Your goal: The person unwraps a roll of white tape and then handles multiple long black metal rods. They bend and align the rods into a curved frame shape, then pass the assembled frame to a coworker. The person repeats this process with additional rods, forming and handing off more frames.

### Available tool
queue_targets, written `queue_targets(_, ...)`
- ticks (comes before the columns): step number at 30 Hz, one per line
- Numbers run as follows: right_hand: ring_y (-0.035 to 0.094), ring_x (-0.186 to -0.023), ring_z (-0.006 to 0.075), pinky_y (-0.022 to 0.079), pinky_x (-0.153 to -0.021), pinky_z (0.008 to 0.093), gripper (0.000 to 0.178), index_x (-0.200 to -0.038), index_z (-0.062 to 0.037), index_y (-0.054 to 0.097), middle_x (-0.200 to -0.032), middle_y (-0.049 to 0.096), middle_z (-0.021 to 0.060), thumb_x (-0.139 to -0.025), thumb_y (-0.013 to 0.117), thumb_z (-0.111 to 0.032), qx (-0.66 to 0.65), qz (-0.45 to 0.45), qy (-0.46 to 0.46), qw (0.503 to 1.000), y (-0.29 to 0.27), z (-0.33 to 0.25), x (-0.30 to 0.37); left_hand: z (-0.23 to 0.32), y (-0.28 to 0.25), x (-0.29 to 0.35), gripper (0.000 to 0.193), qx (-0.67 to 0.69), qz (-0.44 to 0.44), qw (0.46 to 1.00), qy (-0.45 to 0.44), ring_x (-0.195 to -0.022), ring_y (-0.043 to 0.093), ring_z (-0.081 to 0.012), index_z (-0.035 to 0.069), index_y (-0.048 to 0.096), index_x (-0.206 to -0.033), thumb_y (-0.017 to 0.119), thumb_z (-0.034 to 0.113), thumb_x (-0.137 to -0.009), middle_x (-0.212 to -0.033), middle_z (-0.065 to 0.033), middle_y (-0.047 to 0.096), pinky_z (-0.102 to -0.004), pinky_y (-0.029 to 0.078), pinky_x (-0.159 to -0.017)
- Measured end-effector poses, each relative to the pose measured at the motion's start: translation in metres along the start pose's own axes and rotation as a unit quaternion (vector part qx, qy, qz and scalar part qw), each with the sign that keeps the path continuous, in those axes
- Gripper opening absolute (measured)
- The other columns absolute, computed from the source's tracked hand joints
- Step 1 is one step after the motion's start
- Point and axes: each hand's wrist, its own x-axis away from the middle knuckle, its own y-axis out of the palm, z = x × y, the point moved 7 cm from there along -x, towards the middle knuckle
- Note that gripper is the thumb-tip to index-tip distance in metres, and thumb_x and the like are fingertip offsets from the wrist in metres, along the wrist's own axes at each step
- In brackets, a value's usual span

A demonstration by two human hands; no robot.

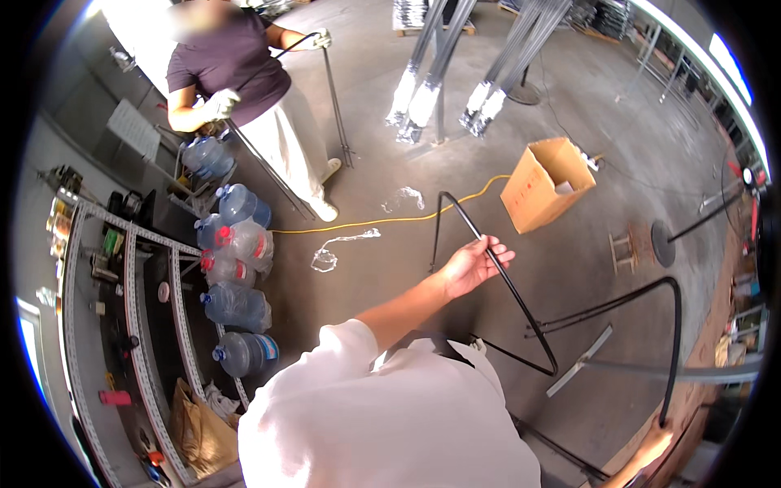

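My left hand (476,267) reaches forward from the white sleeve, palm partly turned up. Its thumb and fingers curl around the long bar of a U-shaped black tube frame (518,305), whose legs bend away at both ends. Low at the right, my right hand (653,442) grips a second black bent tube frame (674,350) near the bottom of its long bar. One pair of its legs points left, close to the first frame. Most of my right forearm is out of view.
A co-worker at the upper left holds another black tube frame (335,106) in gloved hands. Large water bottles (236,305) line a metal shelf (134,342). An open cardboard box (533,191), a yellow cable (382,221), a spool (663,242) and wrapped tube bundles (423,102) stand or lie ahead.
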Motion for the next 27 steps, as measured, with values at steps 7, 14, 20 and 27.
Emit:
queue_targets(7,0.060,-0.064,0.0247,0.047,-0.055,0.0361,0.027,-0.081,-0.0019,0.062,-0.075,0.062,0.0133,-0.072,0.061,-0.027,0.020,-0.017,0.013,1.000,0.021,-0.016,0.043,0.069,-0.018,0.033,0.028,0.069,0.028,0.986,0.147,-0.105,0.047,-0.0258,0.007,0.042,-0.085,0.028,0.031,-0.090,-0.087,-0.0074,0.049,-0.0417,0.041,-0.089)
queue_targets(14,0.056,-0.045,0.0258,0.044,-0.041,0.0376,0.032,-0.068,-0.0025,0.065,-0.057,0.059,0.0124,-0.069,0.062,-0.034,0.008,0.080,-0.007,0.997,0.063,0.011,0.051,0.115,-0.025,0.063,0.023,0.147,0.011,0.940,0.307,-0.105,0.047,-0.0256,0.005,0.048,-0.082,0.041,0.027,-0.087,-0.089,-0.0071,0.053,-0.0425,0.043,-0.086)
queue_targets(20,0.056,-0.043,0.0246,0.043,-0.038,0.0362,0.035,-0.060,0.0002,0.062,-0.052,0.057,0.0139,-0.069,0.063,-0.034,-0.076,0.036,0.044,0.995,0.119,0.017,0.062,0.148,-0.052,0.099,0.022,0.242,-0.028,0.884,0.400,-0.106,0.046,-0.0275,0.005,0.050,-0.075,0.047,0.025,-0.084,-0.082,-0.0090,0.056,-0.0505,0.037,-0.089)
queue_targets(27,0.055,-0.051,0.0249,0.044,-0.047,0.0346,0.017,-0.068,0.0006,0.061,-0.060,0.058,0.0119,-0.068,0.063,-0.016,-0.119,0.052,-0.006,0.992,0.110,-0.033,0.093,0.162,-0.112,0.123,0.017,0.275,0.018,0.854,0.441,-0.104,0.047,-0.0288,0.002,0.050,-0.077,0.049,0.019,-0.084,-0.088,-0.0107,0.057,-0.0490,0.038,-0.086)
